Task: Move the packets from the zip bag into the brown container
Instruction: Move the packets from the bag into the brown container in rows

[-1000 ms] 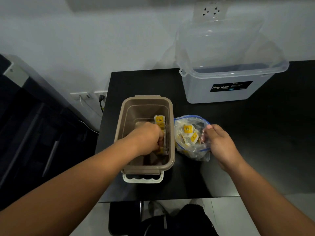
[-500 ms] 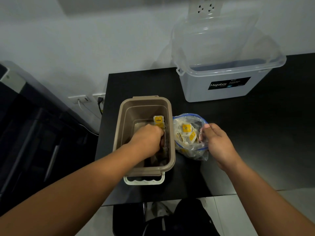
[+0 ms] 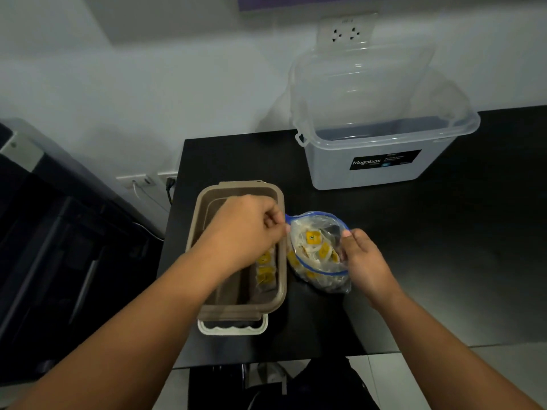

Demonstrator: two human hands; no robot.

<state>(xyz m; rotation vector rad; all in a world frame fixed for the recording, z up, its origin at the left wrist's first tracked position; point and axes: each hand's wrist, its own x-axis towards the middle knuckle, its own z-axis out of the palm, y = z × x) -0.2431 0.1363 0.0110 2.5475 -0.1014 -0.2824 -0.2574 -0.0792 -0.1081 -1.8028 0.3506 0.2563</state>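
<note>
Left hand (image 3: 248,229) hangs over the brown container (image 3: 280,263), fingers curled together, thumb and forefinger pinching the near corner of the zip bag (image 3: 321,253) at its blue seal. Whether anything else is tucked in that fist I cannot tell. My right hand (image 3: 365,260) is clamped on the opposite lip of the bag, so between the two I am holding its mouth wide.

The bag sits on the black tabletop (image 3: 444,247), touching the container's right wall. Inside it lies a loose heap of packets (image 3: 315,247) with yellow tags, and a few more already rest along the right side of the container.

I judge the packets to be very light, soft and crinkly, probably slippery against each other and against the thin film of the bag. A gentle pinch at a flat edge or tag should lift one; squeezing hard would only crumple it. The bag itself is limp and will sag shut unless one hand keeps hold of the rim.
</note>
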